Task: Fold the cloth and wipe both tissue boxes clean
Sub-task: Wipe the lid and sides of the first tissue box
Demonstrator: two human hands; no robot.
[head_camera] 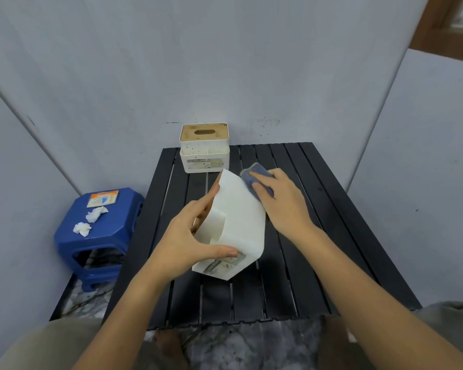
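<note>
A white tissue box (241,217) is tipped on its side above the middle of the black slatted table (318,236), its underside facing up. My left hand (190,236) grips its left edge, thumb across the front near the label. My right hand (281,198) presses a folded blue-grey cloth (251,174) against the box's upper right edge; most of the cloth is hidden under the fingers. A second white tissue box (204,153) with a tan slotted lid stands upright at the table's far edge, against the wall.
A blue plastic stool (96,236) stands left of the table, carrying two crumpled white tissues (90,221) and a small orange-and-white packet (103,198). Grey panels close in the back and both sides. My knees sit below the table's near edge.
</note>
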